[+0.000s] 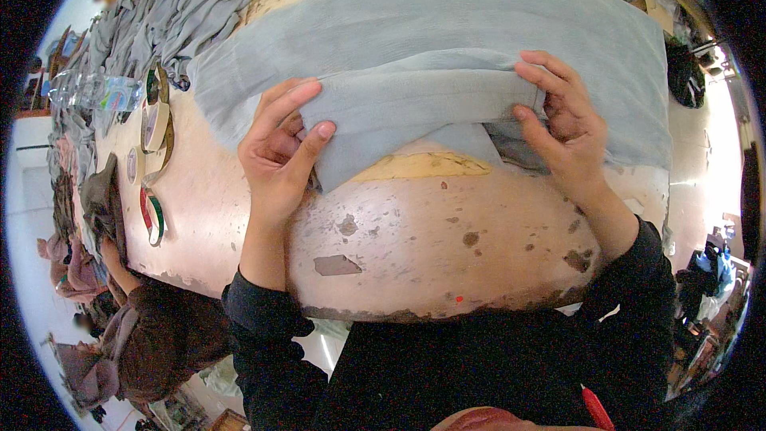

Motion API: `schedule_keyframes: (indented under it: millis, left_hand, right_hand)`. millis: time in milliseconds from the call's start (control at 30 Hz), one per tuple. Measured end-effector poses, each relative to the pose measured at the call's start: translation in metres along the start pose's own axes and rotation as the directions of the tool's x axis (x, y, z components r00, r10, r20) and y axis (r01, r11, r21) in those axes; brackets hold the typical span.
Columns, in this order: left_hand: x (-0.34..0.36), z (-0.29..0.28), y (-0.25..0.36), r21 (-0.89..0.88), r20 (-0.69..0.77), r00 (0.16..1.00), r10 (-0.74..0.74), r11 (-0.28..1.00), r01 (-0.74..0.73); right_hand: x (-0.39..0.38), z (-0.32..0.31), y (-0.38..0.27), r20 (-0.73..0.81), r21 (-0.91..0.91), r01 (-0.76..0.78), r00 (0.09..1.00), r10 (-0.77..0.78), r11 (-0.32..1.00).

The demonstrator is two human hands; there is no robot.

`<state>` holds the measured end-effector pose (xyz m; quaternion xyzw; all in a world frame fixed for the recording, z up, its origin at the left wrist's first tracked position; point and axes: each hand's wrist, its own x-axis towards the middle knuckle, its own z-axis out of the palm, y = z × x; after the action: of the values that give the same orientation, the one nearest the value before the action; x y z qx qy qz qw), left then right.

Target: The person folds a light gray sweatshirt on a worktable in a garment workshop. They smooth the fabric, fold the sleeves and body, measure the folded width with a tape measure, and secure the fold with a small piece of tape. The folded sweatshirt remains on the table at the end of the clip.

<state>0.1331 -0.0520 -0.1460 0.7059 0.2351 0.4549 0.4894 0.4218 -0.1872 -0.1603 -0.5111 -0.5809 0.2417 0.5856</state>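
Head | grey fabric (419,100) | held between left fingers (297,99) and right fingers (550,73)

Label (121,95) on clear bottle (76,89), lettering illegible.

The thin grey-blue cloth (447,28) hides a middle part of the worn, pale surface (399,247). Behind the thumb of the left hand (275,144), its curled fingers are partly hidden. At the far left corner, the crumpled grey fabric pile (191,0) is cut off above. Beyond the near edge, one slim red object (595,407) is too unclear to identify.
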Motion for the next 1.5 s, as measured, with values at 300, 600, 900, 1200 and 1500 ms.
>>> schedule_keyframes:
  millis: [300,600,900,1200,1500]
  left_hand:
    - [0.003,-0.006,0.000,-0.056,0.052,0.998,-0.020,0.998,0.023]
    - [0.005,-0.009,-0.003,-0.045,0.082,0.997,0.005,0.999,-0.001]
    - [0.007,-0.012,-0.008,-0.061,0.070,0.997,-0.028,0.998,0.033]
    - [0.005,-0.015,-0.001,-0.127,0.049,0.997,-0.065,0.989,0.071]
    - [0.004,-0.019,-0.003,-0.218,0.010,1.000,-0.017,0.976,0.019]
  right_hand:
    - [0.000,0.000,-0.001,0.023,-0.004,-0.023,0.999,0.023,1.000]
    - [0.000,-0.001,-0.001,0.034,-0.013,-0.034,0.999,0.035,0.999]
    - [0.001,0.001,0.007,0.012,-0.018,-0.042,0.999,0.043,0.999]
    - [0.000,0.002,0.005,-0.036,-0.070,0.032,0.999,-0.035,0.997]
    - [-0.002,0.004,-0.007,-0.056,-0.125,0.092,0.993,-0.100,0.988]
